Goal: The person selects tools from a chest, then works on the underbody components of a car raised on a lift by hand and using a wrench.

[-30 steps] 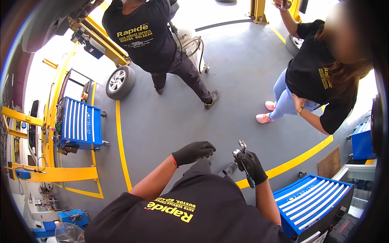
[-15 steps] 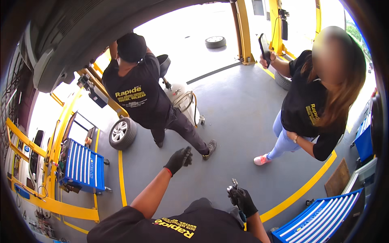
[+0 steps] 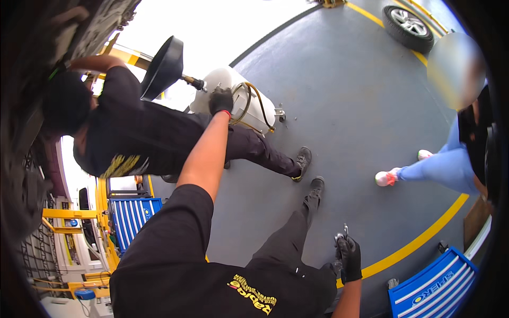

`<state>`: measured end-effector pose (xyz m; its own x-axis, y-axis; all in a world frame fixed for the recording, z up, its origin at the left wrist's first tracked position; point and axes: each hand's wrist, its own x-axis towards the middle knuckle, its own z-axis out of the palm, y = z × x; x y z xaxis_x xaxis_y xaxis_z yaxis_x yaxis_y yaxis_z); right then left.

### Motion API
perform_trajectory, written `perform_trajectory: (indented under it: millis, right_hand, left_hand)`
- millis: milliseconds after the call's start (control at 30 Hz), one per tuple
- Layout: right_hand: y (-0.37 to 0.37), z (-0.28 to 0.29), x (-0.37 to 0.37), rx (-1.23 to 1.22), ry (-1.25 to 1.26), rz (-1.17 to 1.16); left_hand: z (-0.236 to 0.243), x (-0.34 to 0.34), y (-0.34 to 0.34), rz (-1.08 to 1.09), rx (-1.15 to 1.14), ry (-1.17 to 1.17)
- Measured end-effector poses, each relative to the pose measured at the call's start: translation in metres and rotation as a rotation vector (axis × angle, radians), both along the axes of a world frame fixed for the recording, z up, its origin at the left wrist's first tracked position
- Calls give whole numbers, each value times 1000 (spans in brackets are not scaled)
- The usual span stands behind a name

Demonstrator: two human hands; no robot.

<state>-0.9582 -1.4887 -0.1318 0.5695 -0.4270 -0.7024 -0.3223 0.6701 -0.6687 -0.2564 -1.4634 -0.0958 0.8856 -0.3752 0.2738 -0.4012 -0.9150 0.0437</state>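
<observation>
Since half second ago I extended left hand [image 3: 221, 100] from mid-air to white cylindrical oil-drain tank [image 3: 233, 98] with black funnel pan [image 3: 161, 68]; gloved fingers curled at tank top (contact unclear). Right hand [image 3: 349, 258] low, pinching small metal tool [image 3: 341, 235]. Tank now within reach.

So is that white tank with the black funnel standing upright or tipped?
Tipped: the white tank leans, its black funnel pointing sideways, left hand on it.
</observation>
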Motion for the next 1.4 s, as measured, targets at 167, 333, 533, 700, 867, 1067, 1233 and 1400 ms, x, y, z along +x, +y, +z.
perform_trajectory:
  millis: [167, 333, 533, 700, 867, 1067, 1233, 1400]
  right_hand:
    - [-32, -49, 95, 123, 104, -31]
    - [-73, -36, 201, 206, 89, 32]
    - [-129, -32, 257, 315, 55, 73]
    - [-185, -31, 263, 145, 83, -145]
    - [-310, 13, 320, -39, -283, -194]
    - [-431, 44, 308, -250, -558, -230]
    - [-526, 25, 282, -10, -625, -345]
    - [-626, 40, 273, -949, -375, -227]
  left_hand:
    - [-30, 143, -3, 420, -107, 42]
    - [-85, 237, 42, 351, -340, 75]
    - [-80, 320, 127, 120, 170, -99]
    - [-58, 164, -81, 91, -985, 682]
    - [4, -76, -251, -395, -774, 1546]
    - [52, -196, -413, -671, -716, 2023]
    - [42, -214, -521, -783, -674, 2039]
    - [55, -231, -617, -711, -453, 2032]
